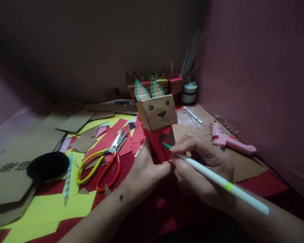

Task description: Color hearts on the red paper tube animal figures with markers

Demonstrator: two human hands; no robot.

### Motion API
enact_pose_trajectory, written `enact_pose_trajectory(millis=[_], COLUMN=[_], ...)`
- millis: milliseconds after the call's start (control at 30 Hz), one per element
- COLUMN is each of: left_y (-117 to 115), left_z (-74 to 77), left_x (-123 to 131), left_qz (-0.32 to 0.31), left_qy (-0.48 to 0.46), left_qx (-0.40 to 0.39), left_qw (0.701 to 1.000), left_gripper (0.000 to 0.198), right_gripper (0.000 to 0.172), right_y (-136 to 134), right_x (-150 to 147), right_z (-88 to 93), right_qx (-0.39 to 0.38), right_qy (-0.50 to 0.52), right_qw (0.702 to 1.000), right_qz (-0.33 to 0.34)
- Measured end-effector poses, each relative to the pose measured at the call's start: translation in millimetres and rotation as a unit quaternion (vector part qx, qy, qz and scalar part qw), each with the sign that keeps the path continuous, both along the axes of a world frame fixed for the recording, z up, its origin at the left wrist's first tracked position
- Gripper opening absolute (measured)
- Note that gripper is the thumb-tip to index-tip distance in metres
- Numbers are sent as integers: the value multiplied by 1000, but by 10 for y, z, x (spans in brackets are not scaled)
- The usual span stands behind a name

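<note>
Straight ahead on the scrap-strewn table [263, 185] stands a cardboard rabbit [157, 116] on a red paper body [159, 145], just beyond both hands. The left hand [147, 170] is closed round the body's lower left side. The right hand [201, 158] pinches a white marker [218, 179]. Its long axis slants from lower right up to the left, and its green tip [166, 145] is at or almost on the body, beside a dark heart [166, 137].
</note>
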State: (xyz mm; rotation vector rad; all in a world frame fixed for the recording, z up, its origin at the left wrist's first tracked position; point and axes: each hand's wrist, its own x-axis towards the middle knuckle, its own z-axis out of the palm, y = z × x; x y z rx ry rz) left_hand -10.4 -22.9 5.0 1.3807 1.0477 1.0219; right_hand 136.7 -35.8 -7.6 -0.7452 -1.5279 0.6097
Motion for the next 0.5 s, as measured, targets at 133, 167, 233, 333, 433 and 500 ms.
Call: enact_pose_trajectory(millis=[133, 167, 233, 333, 433, 500], left_y=[-1, 5, 22, 44, 50, 48], left_z=[-21, -26, -38, -53, -54, -40], left_x=[5, 9, 16, 21, 17, 10], left_qz=[2, 3, -1, -6, -12, -19], left_qy=[-7, -10, -18, -24, -34, -45], left_qx=[-8, -6, 9, 23, 20, 22], left_qw=[1000, 1000, 1000, 999, 999, 999], left_gripper=[38, 39, 39, 41, 43, 45], right_gripper=[19, 19, 19, 22, 23, 22], right_y=[19, 27, 39, 39, 29, 37], right_x=[0, 0, 3, 10, 24, 45], right_z=[22, 24, 23, 13, 14, 35], right_qx=[5, 8, 19, 35, 29, 16], right_qy=[4, 3, -3, -17, -24, -23], right_qw=[1000, 1000, 1000, 999, 999, 999], right_qz=[-17, -22, -22, -3, 20, 32])
